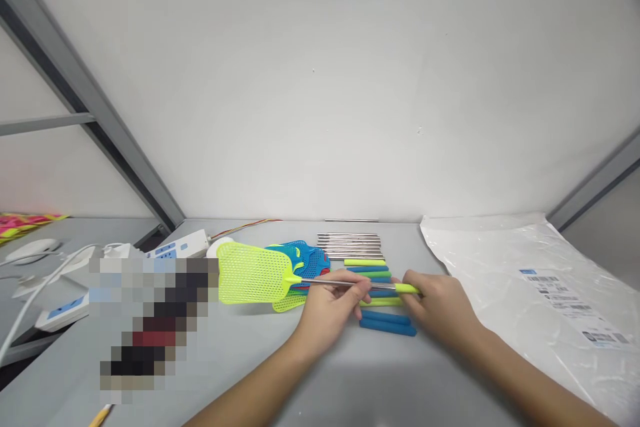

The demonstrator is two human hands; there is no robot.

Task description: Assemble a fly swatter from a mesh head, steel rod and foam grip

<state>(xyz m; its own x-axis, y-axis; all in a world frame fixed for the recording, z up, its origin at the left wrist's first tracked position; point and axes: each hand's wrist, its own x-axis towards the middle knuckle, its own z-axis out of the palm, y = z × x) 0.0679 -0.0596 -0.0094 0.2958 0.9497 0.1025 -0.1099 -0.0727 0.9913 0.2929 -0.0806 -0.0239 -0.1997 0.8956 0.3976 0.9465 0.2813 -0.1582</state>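
Observation:
A yellow-green fly swatter is held level above the table, its mesh head to the left. My left hand is closed round the metal rod of the swatter. At the rod's other end, my right hand grips the yellow-green handle, which sits in line with the rod; its far end is hidden in the fingers. Below and behind the hands lie several loose handles in blue, green and yellow. Blue swatter heads are piled behind the held one, with bits of red and yellow-green showing.
Several metal rods lie side by side at the back. A white plastic mailing bag with a label covers the right side. White power strips and cables are at the left, near a blurred-out patch. A pale wall rises behind.

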